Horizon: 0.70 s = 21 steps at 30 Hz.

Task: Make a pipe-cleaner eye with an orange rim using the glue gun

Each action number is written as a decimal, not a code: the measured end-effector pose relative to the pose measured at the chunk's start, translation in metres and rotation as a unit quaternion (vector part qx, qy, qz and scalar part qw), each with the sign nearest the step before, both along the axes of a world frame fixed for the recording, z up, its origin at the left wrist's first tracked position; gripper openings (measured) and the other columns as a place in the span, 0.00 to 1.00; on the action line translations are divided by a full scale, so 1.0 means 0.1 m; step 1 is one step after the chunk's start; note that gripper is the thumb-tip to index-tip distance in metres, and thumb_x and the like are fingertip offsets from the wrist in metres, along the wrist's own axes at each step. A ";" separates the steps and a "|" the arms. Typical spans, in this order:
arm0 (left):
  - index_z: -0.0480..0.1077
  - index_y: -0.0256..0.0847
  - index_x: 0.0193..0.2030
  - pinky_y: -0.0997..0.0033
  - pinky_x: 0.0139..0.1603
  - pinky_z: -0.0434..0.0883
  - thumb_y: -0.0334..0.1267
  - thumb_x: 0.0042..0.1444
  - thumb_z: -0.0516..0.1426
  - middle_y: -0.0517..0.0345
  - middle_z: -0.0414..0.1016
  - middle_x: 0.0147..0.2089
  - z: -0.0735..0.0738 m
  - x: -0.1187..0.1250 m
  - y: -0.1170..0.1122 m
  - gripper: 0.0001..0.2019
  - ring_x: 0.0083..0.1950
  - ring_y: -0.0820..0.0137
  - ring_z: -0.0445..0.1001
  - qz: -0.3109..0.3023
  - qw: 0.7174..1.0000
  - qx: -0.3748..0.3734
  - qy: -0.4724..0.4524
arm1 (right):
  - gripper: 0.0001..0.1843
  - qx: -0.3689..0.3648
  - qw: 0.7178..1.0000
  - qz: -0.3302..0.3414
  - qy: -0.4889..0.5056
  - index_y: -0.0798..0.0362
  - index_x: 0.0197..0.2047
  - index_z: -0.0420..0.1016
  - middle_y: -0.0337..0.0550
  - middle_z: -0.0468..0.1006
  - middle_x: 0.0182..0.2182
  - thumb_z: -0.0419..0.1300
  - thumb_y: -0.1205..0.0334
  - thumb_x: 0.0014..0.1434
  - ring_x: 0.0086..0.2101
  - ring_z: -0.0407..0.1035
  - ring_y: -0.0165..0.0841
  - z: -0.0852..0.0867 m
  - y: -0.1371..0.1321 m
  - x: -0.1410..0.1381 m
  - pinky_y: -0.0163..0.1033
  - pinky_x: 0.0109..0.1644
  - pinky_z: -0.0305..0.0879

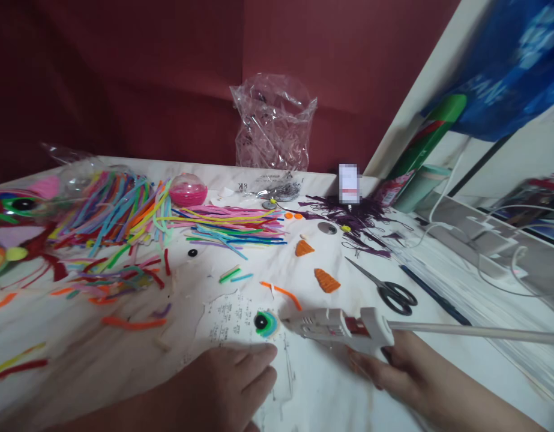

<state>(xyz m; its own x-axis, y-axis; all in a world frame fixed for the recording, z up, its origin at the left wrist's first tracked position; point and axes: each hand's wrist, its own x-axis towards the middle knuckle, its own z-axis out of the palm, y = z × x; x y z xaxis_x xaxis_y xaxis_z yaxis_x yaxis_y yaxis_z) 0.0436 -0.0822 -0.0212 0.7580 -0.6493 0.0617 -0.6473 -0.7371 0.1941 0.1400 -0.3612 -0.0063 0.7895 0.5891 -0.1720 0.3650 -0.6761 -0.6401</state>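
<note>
The white bench (123, 363) carries a colourful heap of pipe cleaners (119, 210) at the far left and, nearer, a sheet of written-on paper (218, 318). Over the paper the left hand (229, 379) has its fingers bent close together, whether pinching anything I cannot tell, while the right hand (409, 366) has its fingers wrapped round the grip of a white glue gun (324, 325), with black-handled scissors (396, 297) lying beyond it. Smallest, the round green-and-blue eye (264, 324) lies on the paper, just beyond the left fingers and near the gun's nozzle.
</note>
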 end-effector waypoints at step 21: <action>0.64 0.35 0.53 0.64 0.52 0.70 0.36 0.55 0.59 0.47 0.67 0.60 -0.09 0.02 0.01 0.20 0.51 0.60 0.71 0.000 1.000 -0.017 -0.022 | 0.11 -0.007 0.999 0.035 -0.034 0.50 0.35 0.74 0.39 0.78 0.29 0.52 0.57 0.61 0.30 0.70 0.34 0.08 -0.01 -0.06 0.35 0.36 0.68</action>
